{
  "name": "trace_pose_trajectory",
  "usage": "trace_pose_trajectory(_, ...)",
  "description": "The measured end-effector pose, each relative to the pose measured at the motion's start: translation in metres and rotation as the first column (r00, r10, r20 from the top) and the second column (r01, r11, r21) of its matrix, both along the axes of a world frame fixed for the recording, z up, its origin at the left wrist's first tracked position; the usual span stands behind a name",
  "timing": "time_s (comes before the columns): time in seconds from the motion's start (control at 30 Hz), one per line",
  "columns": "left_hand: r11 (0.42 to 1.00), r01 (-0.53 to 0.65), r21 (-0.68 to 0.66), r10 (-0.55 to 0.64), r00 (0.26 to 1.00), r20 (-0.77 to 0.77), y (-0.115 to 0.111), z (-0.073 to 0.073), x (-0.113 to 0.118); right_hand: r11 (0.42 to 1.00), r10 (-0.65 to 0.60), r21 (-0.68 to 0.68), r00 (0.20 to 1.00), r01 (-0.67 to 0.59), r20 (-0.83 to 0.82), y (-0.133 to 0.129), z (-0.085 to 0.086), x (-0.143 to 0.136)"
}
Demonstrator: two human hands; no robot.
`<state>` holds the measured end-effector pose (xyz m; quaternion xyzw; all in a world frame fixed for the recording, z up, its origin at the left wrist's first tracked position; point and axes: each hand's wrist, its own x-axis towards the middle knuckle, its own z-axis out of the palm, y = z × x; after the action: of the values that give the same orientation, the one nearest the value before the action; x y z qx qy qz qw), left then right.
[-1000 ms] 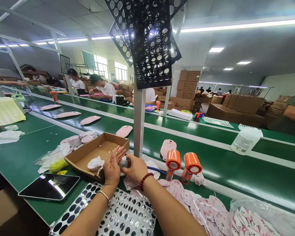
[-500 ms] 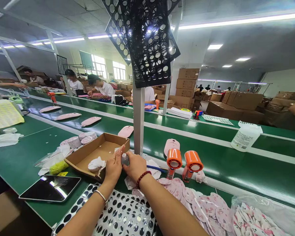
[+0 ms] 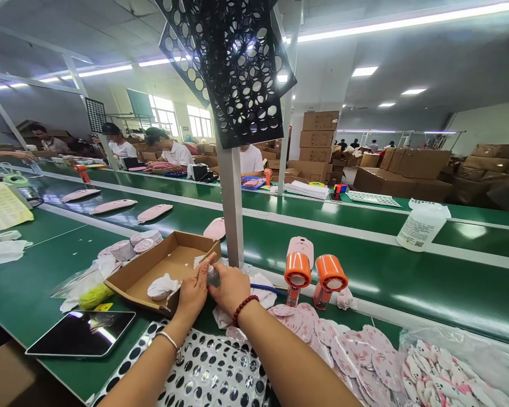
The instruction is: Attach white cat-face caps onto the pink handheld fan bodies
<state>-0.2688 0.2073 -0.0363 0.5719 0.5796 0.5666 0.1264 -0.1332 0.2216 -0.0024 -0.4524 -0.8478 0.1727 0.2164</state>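
A small grey-white part (image 3: 212, 276) is pinched between both hands, just in front of the white post (image 3: 232, 209). The left hand (image 3: 192, 294) presses its fingertips on it; the right hand (image 3: 231, 288) closes around its other side. An open cardboard box (image 3: 163, 270) lies just left, two orange handheld fans (image 3: 314, 277) stand to the right.

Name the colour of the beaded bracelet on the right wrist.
Dark red beaded bracelet; the head view shows it best.

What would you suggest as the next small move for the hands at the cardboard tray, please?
Probably keep pressing the small pale piece between both thumbs: the left hand and right hand meet on it beside the cardboard tray, and it looks unfinished.
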Motion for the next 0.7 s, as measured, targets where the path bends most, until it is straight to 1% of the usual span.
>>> trace_pose_trajectory(0.17,1.0,0.021,0.013,-0.021,0.999,-0.031,-0.0009,0.0007,-0.0004,1.0,-0.008,0.003,1.0,0.008,-0.009,-0.0003,0.0005,0.0013)
trace_pose_trajectory(0.43,0.997,0.068,-0.042,-0.072,0.993,-0.094,-0.0068,0.0093,-0.0054,1.0,0.024,-0.007,1.0,-0.024,-0.02,0.0027,0.0009,0.0019)
trace_pose_trajectory(0.53,0.995,0.084,-0.045,-0.087,0.993,-0.085,-0.0069,0.009,-0.0053,1.0,0.022,-0.017,1.0,-0.023,-0.019,0.002,0.0015,0.0021)
trace_pose_trajectory(0.7,0.992,0.127,-0.006,-0.127,0.992,-0.023,-0.0049,0.0044,-0.0021,0.999,0.014,-0.045,1.0,-0.014,0.003,0.0009,0.0051,0.0039)
